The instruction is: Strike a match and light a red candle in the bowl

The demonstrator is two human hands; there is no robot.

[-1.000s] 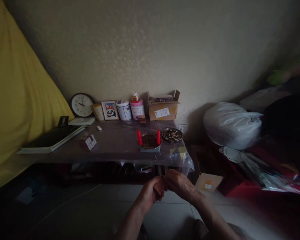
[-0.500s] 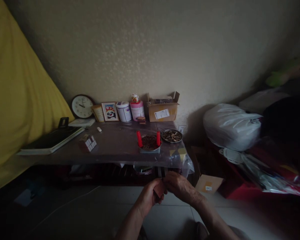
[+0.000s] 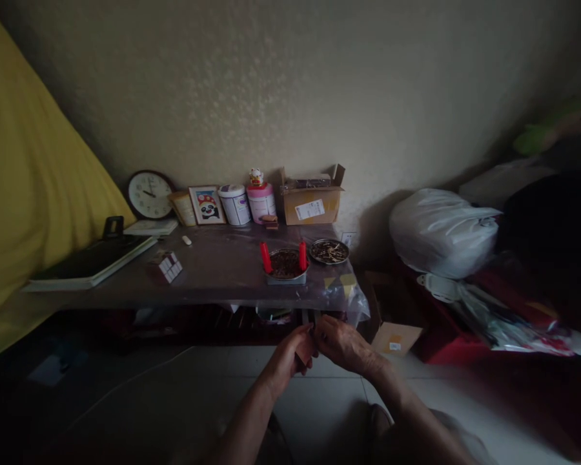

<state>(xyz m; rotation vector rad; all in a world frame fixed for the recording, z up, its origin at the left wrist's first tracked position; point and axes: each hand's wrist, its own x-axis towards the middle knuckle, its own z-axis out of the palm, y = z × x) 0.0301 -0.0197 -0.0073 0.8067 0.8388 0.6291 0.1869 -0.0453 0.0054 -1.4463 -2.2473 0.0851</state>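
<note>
Behind everything you face a pale, mottled wall (image 3: pixel 319 84), with a yellow cloth (image 3: pixel 33 194) hanging down your left side. Along the wall runs a table (image 3: pixel 223 258) under clear plastic, its front edge just beyond your hands. To your right sits a bulging white bag (image 3: pixel 440 226), and at the back of the table stands a cardboard box (image 3: pixel 310 210) with its flaps up. A round clock (image 3: pixel 149 194) leans against the wall at the left. Your right hand (image 3: pixel 341 342) bends in against your left hand (image 3: pixel 288 355), low in front of the table; its fingers are drawn together at the upper end of what the left one holds, but the dimness makes it hard to tell whether they grip anything. Ahead of them, a round pan (image 3: pixel 285 278) of dark, grainy stuff has two red candles (image 3: pixel 303 256) upright at its sides, and a shallow dish (image 3: pixel 328 263) of thin pale sticks lies just beside it. Smallest is the flat reddish-brown piece (image 3: pixel 304 352), clamped between your left thumb and fingers.
</note>
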